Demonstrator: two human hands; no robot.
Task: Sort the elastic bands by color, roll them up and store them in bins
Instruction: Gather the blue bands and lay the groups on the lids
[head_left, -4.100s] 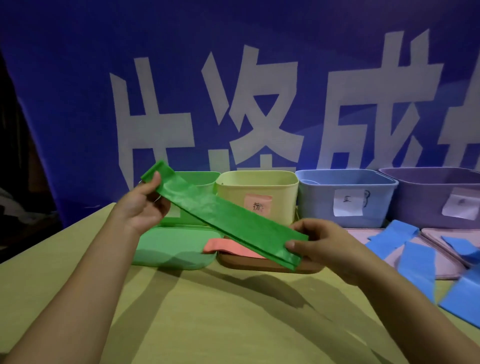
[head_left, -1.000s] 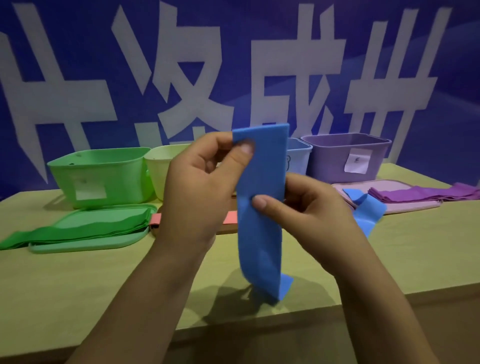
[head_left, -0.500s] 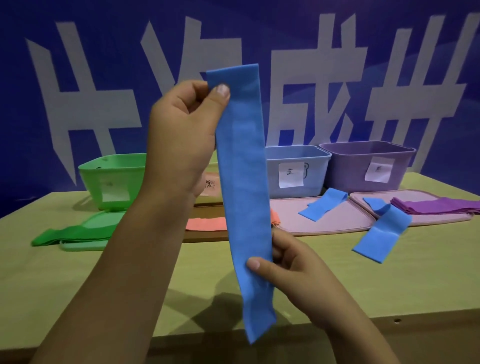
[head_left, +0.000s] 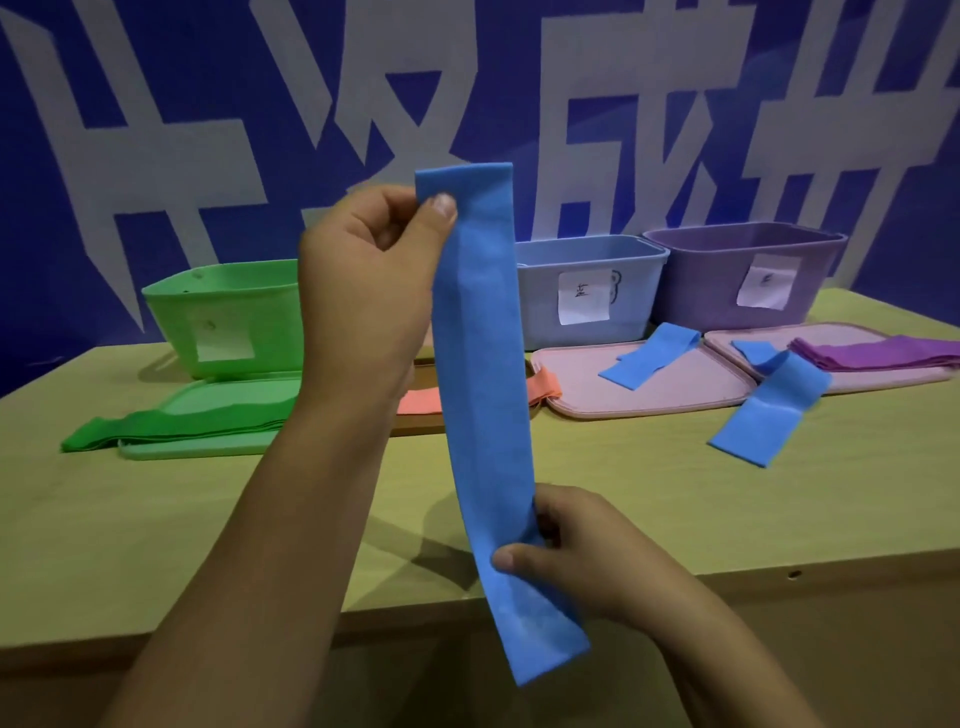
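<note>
Held upright above the table (head_left: 675, 519), the blue band (head_left: 483, 389) looks thin, limp and stretchy, pinched near its top by the left hand (head_left: 363, 280) and lower down by the right hand (head_left: 576, 556), so end-grips seem best for rolling.

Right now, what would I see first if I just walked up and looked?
A long blue band hanging straight down in the middle, pinched at the top by the left hand and lower down by the right hand. Behind it on the table stand a green bin, a blue bin and a purple bin.
</note>
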